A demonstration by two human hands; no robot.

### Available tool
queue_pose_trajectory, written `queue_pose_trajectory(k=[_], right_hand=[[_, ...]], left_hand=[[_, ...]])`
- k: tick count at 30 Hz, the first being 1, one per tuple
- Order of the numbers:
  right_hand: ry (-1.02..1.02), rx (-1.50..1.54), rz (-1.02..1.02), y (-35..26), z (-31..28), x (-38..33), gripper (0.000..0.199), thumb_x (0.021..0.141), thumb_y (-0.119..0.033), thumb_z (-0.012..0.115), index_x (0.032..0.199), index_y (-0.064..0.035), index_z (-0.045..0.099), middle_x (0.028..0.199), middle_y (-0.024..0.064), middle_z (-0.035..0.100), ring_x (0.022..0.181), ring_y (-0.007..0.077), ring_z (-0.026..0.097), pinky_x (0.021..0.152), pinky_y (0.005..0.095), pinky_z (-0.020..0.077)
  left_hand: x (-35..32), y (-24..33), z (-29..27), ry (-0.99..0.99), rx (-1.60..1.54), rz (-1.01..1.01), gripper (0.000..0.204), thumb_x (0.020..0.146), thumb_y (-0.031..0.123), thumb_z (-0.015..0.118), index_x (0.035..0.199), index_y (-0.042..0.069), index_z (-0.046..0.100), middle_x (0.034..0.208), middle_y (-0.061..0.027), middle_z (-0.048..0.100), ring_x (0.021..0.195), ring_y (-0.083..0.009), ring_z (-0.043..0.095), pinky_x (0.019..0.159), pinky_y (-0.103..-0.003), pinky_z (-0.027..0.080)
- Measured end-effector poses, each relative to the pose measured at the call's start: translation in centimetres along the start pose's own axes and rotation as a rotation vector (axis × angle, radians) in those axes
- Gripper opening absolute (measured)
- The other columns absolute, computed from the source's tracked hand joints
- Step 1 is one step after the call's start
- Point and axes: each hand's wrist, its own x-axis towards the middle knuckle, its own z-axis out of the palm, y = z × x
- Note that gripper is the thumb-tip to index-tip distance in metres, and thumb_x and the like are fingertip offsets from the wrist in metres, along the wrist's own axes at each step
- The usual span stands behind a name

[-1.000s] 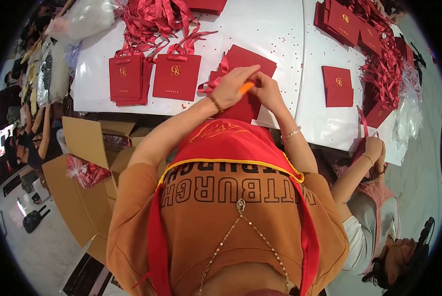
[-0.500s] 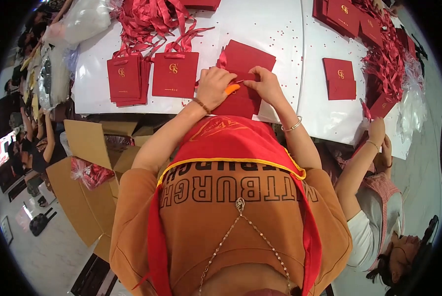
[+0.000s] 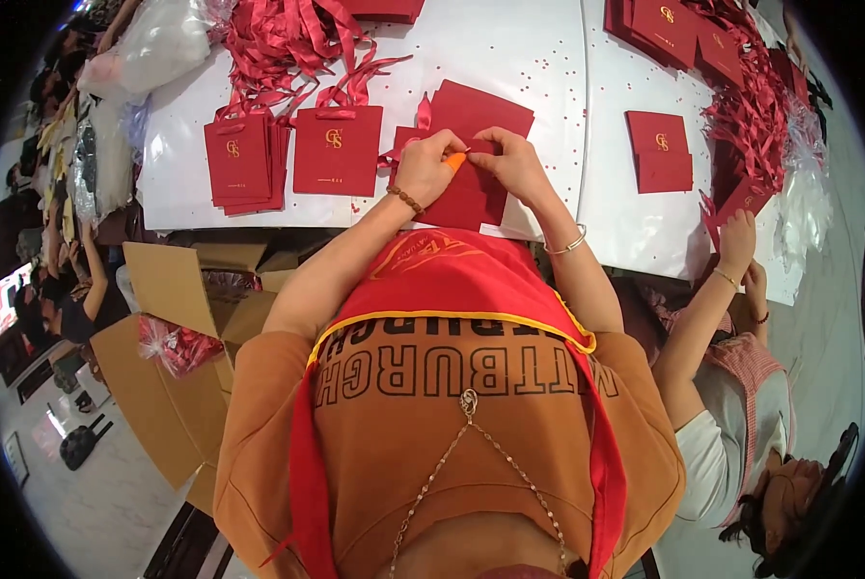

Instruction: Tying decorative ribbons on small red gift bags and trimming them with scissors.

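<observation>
Partly hidden, a red bag (image 3: 463, 205) lies beneath the left hand (image 3: 430, 168) and right hand (image 3: 514, 166), both pinched narrow, contents unclear.

your red bags (image 3: 338, 159) look like smooth, matt card — their ribbons (image 3: 288, 48) like glossy satin cloth; your bangle (image 3: 571, 244) looks like shiny metal, your apron (image 3: 471, 289) like cloth, the box (image 3: 162, 405) like matt cardboard.

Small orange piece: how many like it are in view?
1: the orange piece is at the left hand, over the red bags. Others may be hidden.
</observation>
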Motion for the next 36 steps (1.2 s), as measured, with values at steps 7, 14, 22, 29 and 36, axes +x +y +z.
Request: queue_pose_trajectory(k=[7,14,22,29,36], right_hand=[[-0.03,0.012,0.022,0.4,-0.2,0.1,0.029,0.076,-0.013,0.064,0.103,-0.0009,0.06,0.092,0.0138,0.063,0.082,0.0217,0.059,0.074,0.0302,0.0458],[-0.017,0.042,-0.026,1.2,-0.1,0.1,0.028,0.077,-0.011,0.063,0.104,-0.001,0.06,0.092,0.0126,0.063,0.081,0.0197,0.058,0.073,0.0289,0.0454],[-0.043,0.219,0.038,2.1,0.2,-0.3,0.026,0.078,-0.008,0.061,0.103,-0.0019,0.06,0.087,0.0083,0.061,0.074,0.0152,0.054,0.068,0.0266,0.0442],[-0.006,0.216,-0.017,1.8,0.2,-0.6,0.023,0.079,-0.007,0.061,0.101,-0.0012,0.06,0.081,0.0059,0.059,0.069,0.012,0.051,0.063,0.0252,0.0431],[-0.014,0.097,-0.059,0.9,0.0,-1.0,0.02,0.077,-0.006,0.062,0.096,0.0001,0.06,0.081,0.0112,0.062,0.071,0.0208,0.057,0.065,0.0302,0.0452]], left_hand=[[0.3,0.3,0.5,0.035,-0.017,-0.056,0.012,0.075,0.009,0.061,0.083,0.001,0.063,0.071,-0.0125,0.064,0.063,-0.0177,0.061,0.058,-0.028,0.047],[0.9,-0.2,0.9,0.038,-0.137,-0.147,0.013,0.07,0.006,0.061,0.082,0.002,0.061,0.064,-0.0107,0.063,0.057,-0.0191,0.061,0.053,-0.03,0.046],[1.0,-0.2,0.5,-0.122,-0.325,-0.341,0.033,0.073,-0.002,0.06,0.105,-0.001,0.049,0.066,-0.0071,0.061,0.055,-0.0092,0.055,0.048,-0.022,0.042],[0.9,-0.1,0.7,-0.091,-0.281,-0.312,0.03,0.073,-0.001,0.06,0.102,-0.001,0.053,0.065,-0.0062,0.061,0.055,-0.0096,0.055,0.049,-0.023,0.042],[0.1,0.8,0.8,-0.012,-0.082,-0.203,0.022,0.068,0.005,0.06,0.09,0.003,0.058,0.062,-0.0094,0.061,0.059,-0.0207,0.06,0.054,-0.032,0.045]])
